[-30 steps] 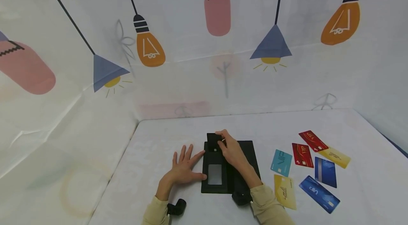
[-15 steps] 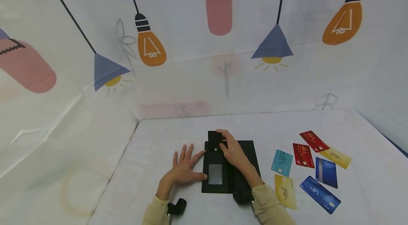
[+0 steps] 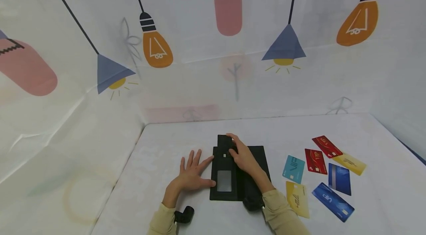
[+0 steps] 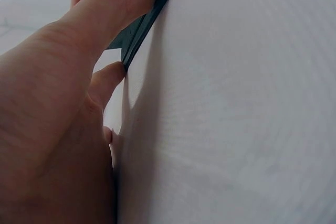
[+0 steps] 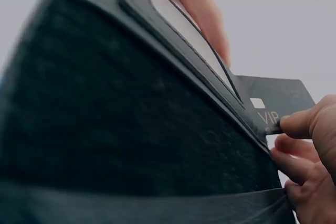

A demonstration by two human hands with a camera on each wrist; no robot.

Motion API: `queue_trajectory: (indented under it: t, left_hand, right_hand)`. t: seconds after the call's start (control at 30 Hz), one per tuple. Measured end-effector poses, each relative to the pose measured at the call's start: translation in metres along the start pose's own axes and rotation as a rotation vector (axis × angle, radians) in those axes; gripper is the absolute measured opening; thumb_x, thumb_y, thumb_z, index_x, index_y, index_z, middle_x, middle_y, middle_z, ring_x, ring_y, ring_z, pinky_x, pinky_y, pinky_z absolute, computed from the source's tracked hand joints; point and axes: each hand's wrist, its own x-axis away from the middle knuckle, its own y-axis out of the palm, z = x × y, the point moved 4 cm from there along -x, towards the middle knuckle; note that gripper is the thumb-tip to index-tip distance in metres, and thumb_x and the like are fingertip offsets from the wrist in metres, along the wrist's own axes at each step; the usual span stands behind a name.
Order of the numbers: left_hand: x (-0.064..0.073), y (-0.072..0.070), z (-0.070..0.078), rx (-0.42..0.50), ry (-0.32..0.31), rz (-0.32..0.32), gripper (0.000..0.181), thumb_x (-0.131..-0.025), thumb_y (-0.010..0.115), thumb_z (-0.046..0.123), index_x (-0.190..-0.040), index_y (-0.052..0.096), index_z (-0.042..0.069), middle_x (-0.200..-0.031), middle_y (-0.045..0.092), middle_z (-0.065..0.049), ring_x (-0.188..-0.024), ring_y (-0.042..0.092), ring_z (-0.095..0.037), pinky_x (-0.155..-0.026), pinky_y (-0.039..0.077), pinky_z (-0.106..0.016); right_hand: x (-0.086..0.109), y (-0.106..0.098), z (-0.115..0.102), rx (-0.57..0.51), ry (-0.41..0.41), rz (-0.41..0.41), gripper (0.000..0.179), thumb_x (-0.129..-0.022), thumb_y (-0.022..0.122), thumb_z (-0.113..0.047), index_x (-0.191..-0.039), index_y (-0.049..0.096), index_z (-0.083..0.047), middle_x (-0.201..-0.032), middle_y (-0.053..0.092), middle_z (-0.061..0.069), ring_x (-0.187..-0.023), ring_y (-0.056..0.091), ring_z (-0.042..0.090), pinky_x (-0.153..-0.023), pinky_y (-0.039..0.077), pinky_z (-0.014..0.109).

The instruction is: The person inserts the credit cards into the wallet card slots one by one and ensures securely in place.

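An unfolded black wallet (image 3: 239,190) with a clear window lies flat on the white table. A black card (image 3: 224,141) marked VIP, with a small chip, sticks out partway past the wallet's far edge on the left half. My right hand (image 3: 244,158) pinches this card at its right side; in the right wrist view the thumb lies on the card (image 5: 281,95) beside the lettering. My left hand (image 3: 191,179) rests on the table with fingers spread. Its thumb and index fingertip touch the wallet's left edge, as the left wrist view also shows.
To the right lie several loose cards: a teal card (image 3: 294,169), a yellow card (image 3: 297,198), a red card (image 3: 315,161) and a blue card (image 3: 333,201) among them. A printed white cloth (image 3: 199,91) stands behind the table.
The black card has slid a little farther out past the wallet's far edge, with my right hand moving along with it. My left hand stays in place.
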Motion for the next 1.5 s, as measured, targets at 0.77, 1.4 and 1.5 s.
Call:
queue_trajectory:
  t: [0.77, 1.4, 1.5]
  left_hand:
    - [0.0008, 0.0008, -0.0026, -0.008, 0.001, 0.011, 0.085, -0.082, 0.069, 0.060, -0.154, 0.035, 0.030, -0.166, 0.007, -0.016, -0.151, -0.006, -0.040, -0.114, -0.006, -0.067]
    - [0.0006, 0.0018, -0.0043, 0.004, -0.003, -0.005, 0.086, -0.082, 0.068, 0.062, -0.155, 0.033, 0.032, -0.166, 0.004, -0.015, -0.152, -0.009, -0.039, -0.114, -0.008, -0.066]
    - [-0.0001, 0.0023, -0.0050, -0.002, -0.002, -0.007, 0.086, -0.082, 0.067, 0.063, -0.155, 0.032, 0.032, -0.166, 0.003, -0.015, -0.152, -0.009, -0.038, -0.114, -0.008, -0.066]
  right_hand:
    - [-0.0069, -0.0004, -0.0019, 0.138, 0.057, -0.152, 0.053, -0.095, 0.062, -0.006, -0.145, 0.045, -0.005, -0.142, 0.051, 0.018, -0.126, 0.052, 0.033, -0.107, 0.041, 0.053]
    - [-0.0036, 0.0000, -0.0018, 0.124, 0.042, -0.158, 0.028, -0.096, 0.061, -0.006, -0.124, 0.062, -0.004, -0.133, 0.059, 0.015, -0.128, 0.053, 0.034, -0.107, 0.040, 0.053]
    - [-0.0026, 0.0001, -0.0005, 0.103, 0.042, -0.152, 0.025, -0.096, 0.062, -0.006, -0.121, 0.063, -0.004, -0.132, 0.059, 0.015, -0.128, 0.052, 0.034, -0.108, 0.040, 0.052]
